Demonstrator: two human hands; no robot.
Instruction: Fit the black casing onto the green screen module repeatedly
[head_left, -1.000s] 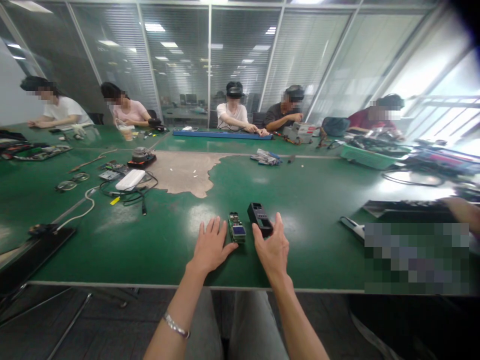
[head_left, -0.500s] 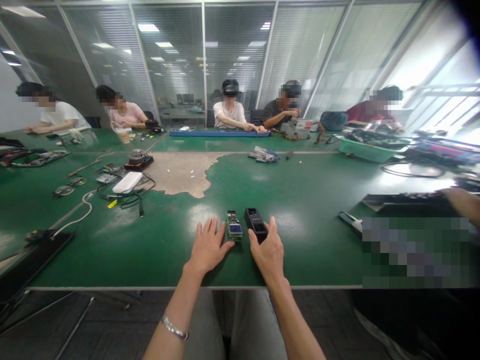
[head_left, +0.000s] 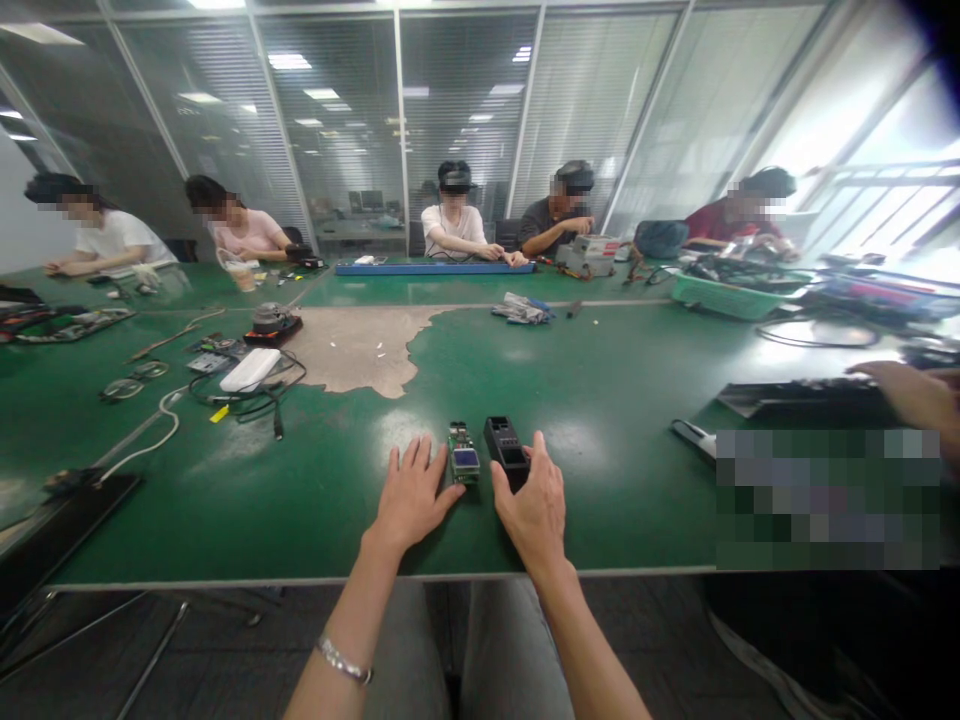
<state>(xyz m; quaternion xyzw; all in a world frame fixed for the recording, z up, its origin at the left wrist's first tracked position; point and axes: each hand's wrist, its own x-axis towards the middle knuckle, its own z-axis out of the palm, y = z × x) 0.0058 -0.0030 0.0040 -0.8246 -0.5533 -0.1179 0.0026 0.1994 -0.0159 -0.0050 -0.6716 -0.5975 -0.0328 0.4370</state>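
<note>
**Steadying the Board and Housing Side by Side**

The green work table is the support surface. Use its bare near area, well apart from the green basket at the far right, so that loose parts do not mix.

The right hand is curved around the near end of the black housing, thumb to the left and fingers to the right. Firmness of grip cannot be told from this view. Light side pressure should suffice.

The left hand lies palm down with fingers spread wide and holds nothing. Its thumb reaches the near left corner of the circuit board; whether it touches cannot be told.

The black housing lies just right of the board, a narrow gap between them. Its rectangular window faces up; keep fingers out of it.

The circuit board lies between the two hands, component side up. As a precaution, handle it by the edges only, since its parts are exposed.

The small screen, at the board's near end, is probably the most fragile item. Apply no thumb pressure to it.
</note>
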